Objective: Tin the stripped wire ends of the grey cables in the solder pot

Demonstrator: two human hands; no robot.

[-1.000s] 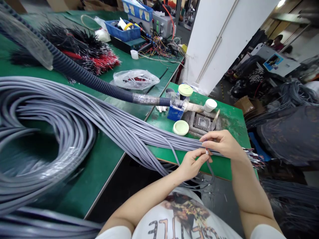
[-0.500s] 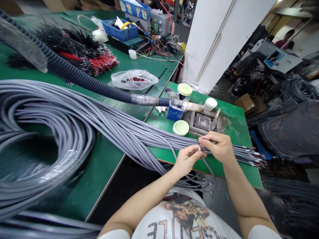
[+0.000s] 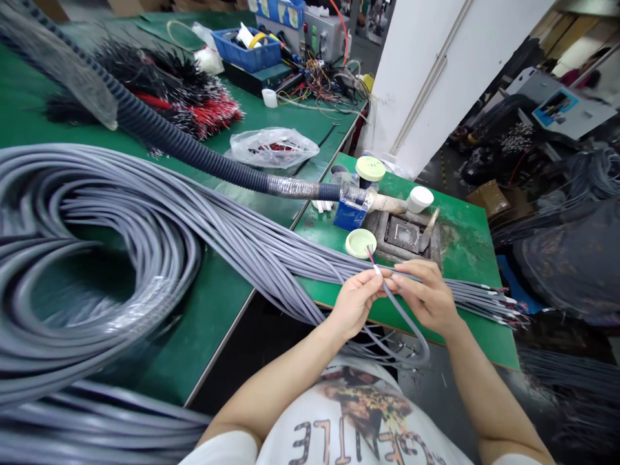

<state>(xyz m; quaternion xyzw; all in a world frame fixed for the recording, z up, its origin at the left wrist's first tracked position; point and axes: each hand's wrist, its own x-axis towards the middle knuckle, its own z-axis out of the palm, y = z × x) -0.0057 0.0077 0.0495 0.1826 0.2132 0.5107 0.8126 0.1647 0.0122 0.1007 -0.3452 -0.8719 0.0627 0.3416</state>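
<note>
My left hand (image 3: 357, 302) pinches a grey cable (image 3: 404, 314) just below its stripped end. Thin coloured wires (image 3: 371, 254) with bare tips stick out of that end, past a white band. My right hand (image 3: 429, 296) is closed at the same cable from the right, its thumb and fingertips against it; its exact grip is partly hidden. From the hands the cable loops down below the bench edge. Behind them lies a long bundle of grey cables (image 3: 271, 248), whose stripped ends (image 3: 508, 307) rest at the right.
A soldering pot (image 3: 404, 234) stands beyond my hands, with a scraper (image 3: 429, 231) on it. Around it are a pale green lid (image 3: 361, 243), a white cup (image 3: 420, 199) and a blue box (image 3: 349, 214) holding a corrugated hose (image 3: 203, 158). Coiled cables (image 3: 159, 258) cover the left bench.
The wire end has come out from between my fingers and now points up and away. My right hand has loosened from the wires and moved lower along the cable. The view has shifted slightly.
</note>
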